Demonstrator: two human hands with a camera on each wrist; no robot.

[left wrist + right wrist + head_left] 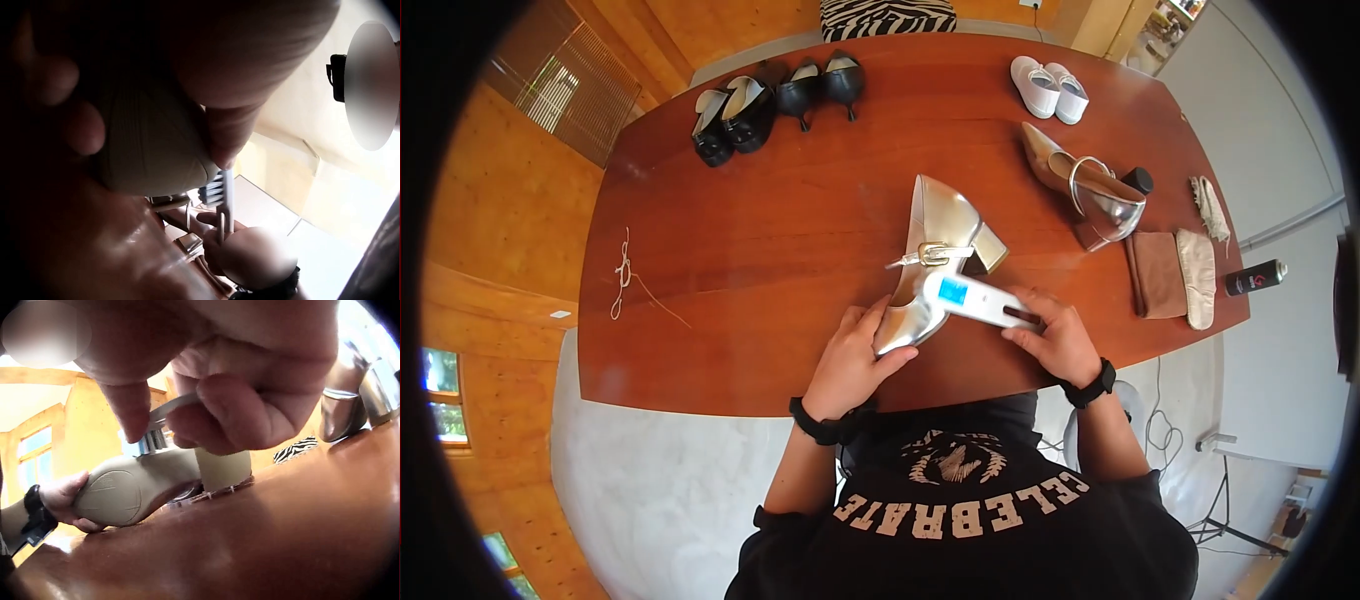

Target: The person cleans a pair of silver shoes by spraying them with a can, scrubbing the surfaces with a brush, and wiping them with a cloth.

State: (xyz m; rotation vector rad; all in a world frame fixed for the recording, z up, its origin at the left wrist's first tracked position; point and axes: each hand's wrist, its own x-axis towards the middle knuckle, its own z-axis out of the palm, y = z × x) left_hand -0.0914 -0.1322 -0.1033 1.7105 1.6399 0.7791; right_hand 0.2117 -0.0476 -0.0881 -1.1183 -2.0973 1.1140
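Observation:
The left hand [848, 362] grips the toe of a metallic gold high-heeled shoe [945, 205], which lies tipped on its side with its buckled strap facing up. Between thumb and fingers, the right hand [1058, 342] pinches the handle of a white brush [990, 303] with a blue label. In the right wrist view the bristles [153, 442] point down at the edge of the beige sole [119, 494], near its middle; whether they touch is unclear. The left wrist view has the sole [150, 144] close up, with the bristles [212, 190] beside it.
Its matching shoe [1105, 200] lies to the right, near folded brown cloth [1157, 275], a cream cloth bag [1197, 280] and a black spray can [1255, 278]. Black shoes [748, 115] and white sneakers [1050, 90] stand at the back. Loose string [624, 280] lies at left.

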